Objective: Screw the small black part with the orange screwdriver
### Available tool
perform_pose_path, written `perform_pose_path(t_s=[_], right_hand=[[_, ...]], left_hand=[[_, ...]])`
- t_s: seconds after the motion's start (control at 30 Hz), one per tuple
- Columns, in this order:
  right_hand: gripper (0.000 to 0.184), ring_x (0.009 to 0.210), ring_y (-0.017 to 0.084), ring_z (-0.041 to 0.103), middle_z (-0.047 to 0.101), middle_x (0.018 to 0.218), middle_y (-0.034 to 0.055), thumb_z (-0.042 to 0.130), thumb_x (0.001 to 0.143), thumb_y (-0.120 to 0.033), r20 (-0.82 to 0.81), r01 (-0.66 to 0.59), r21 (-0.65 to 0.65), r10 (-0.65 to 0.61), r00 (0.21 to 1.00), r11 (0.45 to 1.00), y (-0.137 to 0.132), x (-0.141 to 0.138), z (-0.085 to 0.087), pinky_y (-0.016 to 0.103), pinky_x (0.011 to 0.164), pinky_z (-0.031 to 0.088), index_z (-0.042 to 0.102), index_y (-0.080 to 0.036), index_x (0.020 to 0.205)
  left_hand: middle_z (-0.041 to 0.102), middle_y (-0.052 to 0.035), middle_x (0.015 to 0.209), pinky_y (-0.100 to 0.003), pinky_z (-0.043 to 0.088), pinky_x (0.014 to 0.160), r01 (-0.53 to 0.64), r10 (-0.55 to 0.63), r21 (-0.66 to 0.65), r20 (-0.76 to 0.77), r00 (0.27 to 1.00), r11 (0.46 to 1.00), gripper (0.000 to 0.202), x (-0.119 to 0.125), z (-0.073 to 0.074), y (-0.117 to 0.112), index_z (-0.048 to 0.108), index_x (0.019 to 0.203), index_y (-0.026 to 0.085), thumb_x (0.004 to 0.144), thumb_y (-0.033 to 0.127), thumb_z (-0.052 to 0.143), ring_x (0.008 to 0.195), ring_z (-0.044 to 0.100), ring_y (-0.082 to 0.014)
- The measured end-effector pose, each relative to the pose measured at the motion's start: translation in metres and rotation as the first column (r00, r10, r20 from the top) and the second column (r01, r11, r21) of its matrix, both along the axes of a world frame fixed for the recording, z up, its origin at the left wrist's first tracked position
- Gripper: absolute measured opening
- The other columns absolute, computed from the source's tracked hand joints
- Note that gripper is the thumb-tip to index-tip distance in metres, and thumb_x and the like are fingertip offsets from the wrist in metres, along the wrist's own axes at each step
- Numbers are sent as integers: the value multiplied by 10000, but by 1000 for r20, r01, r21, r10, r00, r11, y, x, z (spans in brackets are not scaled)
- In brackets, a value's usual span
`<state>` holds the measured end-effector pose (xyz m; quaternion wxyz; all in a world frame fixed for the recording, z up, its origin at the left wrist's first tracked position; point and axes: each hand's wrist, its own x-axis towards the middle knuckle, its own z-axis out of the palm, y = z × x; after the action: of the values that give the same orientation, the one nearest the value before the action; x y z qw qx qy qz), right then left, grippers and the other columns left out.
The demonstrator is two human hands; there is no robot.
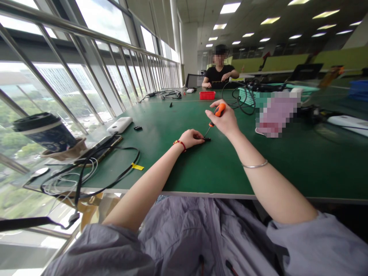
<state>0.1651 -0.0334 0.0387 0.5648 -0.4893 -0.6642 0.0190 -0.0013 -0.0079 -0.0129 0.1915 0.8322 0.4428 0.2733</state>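
My right hand [225, 119] is closed round the orange handle of a screwdriver [216, 115], which slants down to the left. Its dark tip meets a small black part [206, 139] lying on the green table [230, 168]. My left hand [192, 138], with a red bead bracelet at the wrist, rests on the table with its fingers pinched on that small black part, holding it down. A thin silver bangle circles my right forearm.
At the left lie a paper coffee cup [46, 132], a phone [99, 147], a white power bank [120, 125] and looped black and white cables [86, 172]. A red tray [207, 95], coiled cables and a seated person [220, 73] are at the far end.
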Motion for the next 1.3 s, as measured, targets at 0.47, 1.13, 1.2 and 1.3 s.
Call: perform_pose_path(t_s=[0.47,1.13,1.2,1.3], right_hand=[[207,654,179,542,568,748,5,532,756,-339,19,4,-9,-4,1000,1000,-1,2,1,320,616,431,570,-245,937],[207,669,208,538,540,644,35,479,811,-418,-73,326,109,-319,945,939,-1,18,5,353,643,427,521,-238,719],[213,652,209,536,537,631,36,475,809,-424,-93,364,121,-354,930,924,1,20,4,355,622,425,516,-241,708],[215,630,204,531,540,617,37,476,803,-418,-108,401,134,-389,915,906,2,22,3,350,599,419,496,-247,674]], left_hand=[[678,-27,738,-236,464,636,-16,16,-19,5,1000,1000,194,1,0,0,732,806,145,684,294,707,676,588,-134],[689,-37,887,-314,478,789,-88,124,168,-221,967,982,238,-4,11,-7,720,827,195,698,391,685,847,608,-203],[681,-44,904,-314,472,803,-84,120,180,-201,972,980,249,-2,10,-8,724,840,198,722,412,674,869,599,-205],[671,-47,918,-313,464,817,-63,96,194,-166,982,979,248,3,8,-8,732,848,204,741,419,670,884,587,-204]])
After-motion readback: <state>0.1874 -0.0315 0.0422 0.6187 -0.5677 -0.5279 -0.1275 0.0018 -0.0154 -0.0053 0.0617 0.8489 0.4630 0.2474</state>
